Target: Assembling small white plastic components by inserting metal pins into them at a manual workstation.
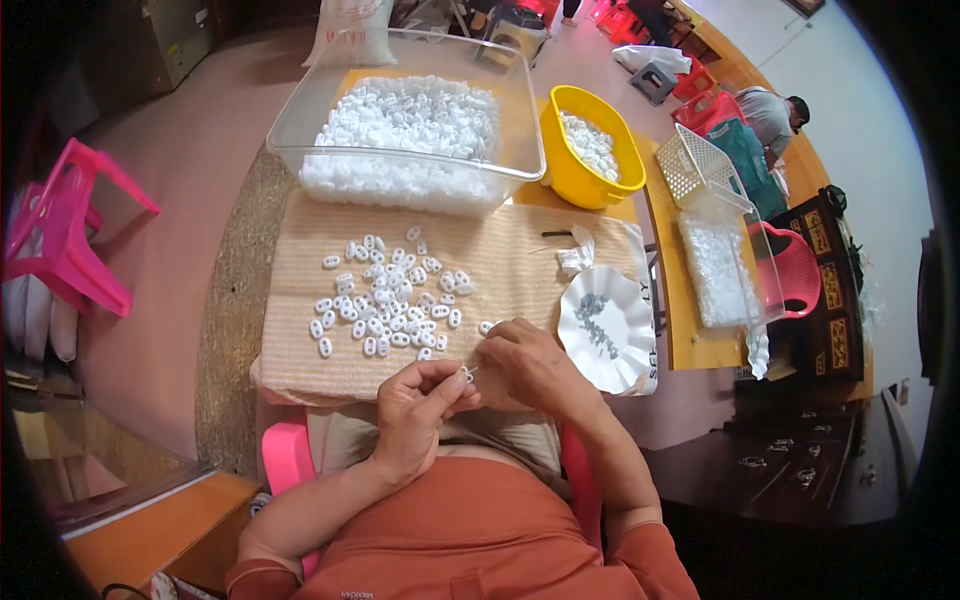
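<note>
My left hand (420,402) is closed in a pinch at the front edge of the cloth-covered table. Between thumb and forefinger it holds a small white plastic piece (466,371), from which a thin metal bit sticks out. My right hand (535,368) rests on the cloth just to the right, its fingers curled downward. At its fingers' far side lies a white two-holed oval piece (487,327); whether the fingers grip anything is hidden. Several more white two-holed ovals (385,295) lie scattered left of centre. A white scalloped plate (630,330) with small grey metal parts (600,325) stands right of my right hand.
Behind the ovals stands a large clear bin (480,170) full of white pieces. A yellow tub (556,160) holds more. Crumpled white paper (577,255) lies by the plate. Another table (690,345) carries a basket and clear box. A pink chair (85,225) stands left; someone (768,118) sits far right.
</note>
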Demonstrator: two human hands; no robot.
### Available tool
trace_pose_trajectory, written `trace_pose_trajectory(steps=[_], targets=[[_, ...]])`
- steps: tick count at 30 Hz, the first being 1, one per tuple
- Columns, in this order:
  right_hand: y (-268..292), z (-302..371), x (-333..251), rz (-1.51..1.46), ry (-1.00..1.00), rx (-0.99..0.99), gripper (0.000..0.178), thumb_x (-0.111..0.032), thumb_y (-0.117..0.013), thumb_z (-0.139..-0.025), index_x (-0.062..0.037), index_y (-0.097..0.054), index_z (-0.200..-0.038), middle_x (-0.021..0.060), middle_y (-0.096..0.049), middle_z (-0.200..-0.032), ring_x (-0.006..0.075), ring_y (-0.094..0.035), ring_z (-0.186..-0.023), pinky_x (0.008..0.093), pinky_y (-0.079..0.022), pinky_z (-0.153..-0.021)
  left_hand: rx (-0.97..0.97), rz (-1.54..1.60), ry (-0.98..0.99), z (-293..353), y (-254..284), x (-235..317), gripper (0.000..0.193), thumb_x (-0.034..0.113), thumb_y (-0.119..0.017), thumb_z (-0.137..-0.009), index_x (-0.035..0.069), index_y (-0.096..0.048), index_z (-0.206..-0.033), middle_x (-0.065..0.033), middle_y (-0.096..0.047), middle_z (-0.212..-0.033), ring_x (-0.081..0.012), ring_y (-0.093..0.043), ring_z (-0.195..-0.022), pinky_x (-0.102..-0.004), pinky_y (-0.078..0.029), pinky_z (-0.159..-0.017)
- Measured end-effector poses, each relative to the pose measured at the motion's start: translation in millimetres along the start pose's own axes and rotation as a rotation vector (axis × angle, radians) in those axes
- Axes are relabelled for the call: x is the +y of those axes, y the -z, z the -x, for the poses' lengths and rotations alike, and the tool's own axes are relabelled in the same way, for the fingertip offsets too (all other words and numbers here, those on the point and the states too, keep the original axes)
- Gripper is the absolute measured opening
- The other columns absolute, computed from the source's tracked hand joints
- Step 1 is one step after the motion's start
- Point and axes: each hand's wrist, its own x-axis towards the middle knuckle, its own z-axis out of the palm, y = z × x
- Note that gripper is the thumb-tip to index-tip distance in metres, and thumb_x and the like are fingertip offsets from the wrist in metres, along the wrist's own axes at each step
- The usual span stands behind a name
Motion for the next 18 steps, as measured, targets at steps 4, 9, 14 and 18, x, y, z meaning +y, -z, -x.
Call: trace_pose_trajectory(steps=[4,9,14,18], targets=[[0,-1,-5,-0.001,0.040,0.033,0.018,-0.004,-0.060,-0.075,-0.0031,-0.064,-0.092,0.0126,-0.061,-0.091,0.0307,-0.058,-0.089,0.0370,-0.048,-0.080,-0.002,0.010,-0.010,1,0,0,0.011,0.001,-0.062,-0.087,0.000,-0.060,-0.098,-0.0078,-0.065,-0.086,-0.0156,-0.066,-0.076,-0.0285,-0.058,-0.072],[-1,-5,-1,0.026,-0.014,-0.042,0.022,-0.005,-0.061,-0.075,-0.0040,-0.063,-0.097,0.0121,-0.062,-0.090,0.0301,-0.059,-0.089,0.0368,-0.048,-0.080,0.003,0.011,-0.028,-1,1,0,0.011,0.000,-0.062,-0.087,0.000,-0.061,-0.098,-0.0077,-0.065,-0.085,-0.0154,-0.066,-0.076,-0.0288,-0.059,-0.071],[-5,-5,6,0.001,0.046,-0.035,0.027,-0.006,-0.061,-0.075,-0.0078,-0.063,-0.102,0.0124,-0.061,-0.092,0.0296,-0.058,-0.086,0.0363,-0.048,-0.078,-0.006,0.015,-0.035,-2,0,2,0.012,0.001,-0.061,-0.088,-0.002,-0.060,-0.100,-0.0083,-0.065,-0.086,-0.0141,-0.066,-0.075,-0.0290,-0.058,-0.071],[-8,-5,2,0.037,0.087,-0.025,0.031,-0.007,-0.061,-0.074,-0.0110,-0.063,-0.105,0.0098,-0.058,-0.097,0.0287,-0.057,-0.087,0.0350,-0.048,-0.079,-0.009,0.033,-0.035,-3,2,1,0.012,0.002,-0.061,-0.089,-0.002,-0.060,-0.100,-0.0086,-0.066,-0.086,-0.0146,-0.066,-0.076,-0.0292,-0.058,-0.071]])
